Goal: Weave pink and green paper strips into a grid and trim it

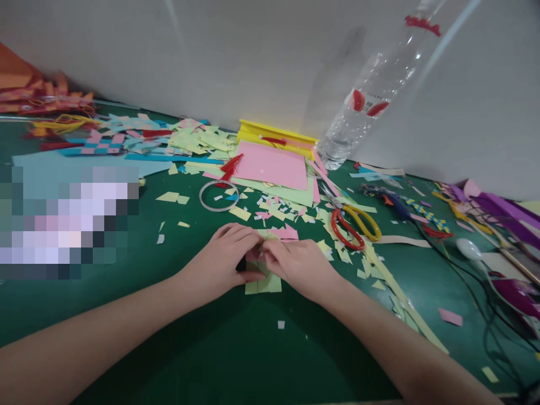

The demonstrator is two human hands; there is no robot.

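Note:
Between my hands is a small piece of pale green and pink paper strips, which look woven together; its lower end hangs toward me. My left hand curls round its left side, fingers bent over the top and thumb beneath. From the right, my right hand pinches the same strips near their upper part, fingertips close to those of my left hand. The fingers hide much of the weave. Just beyond them lies a pink paper scrap.
Red and yellow scissors lie right of my hands. Pink paper sheets, a clear ring and many paper scraps are farther back. A plastic bottle stands by the wall. A glue gun with a cable is at right.

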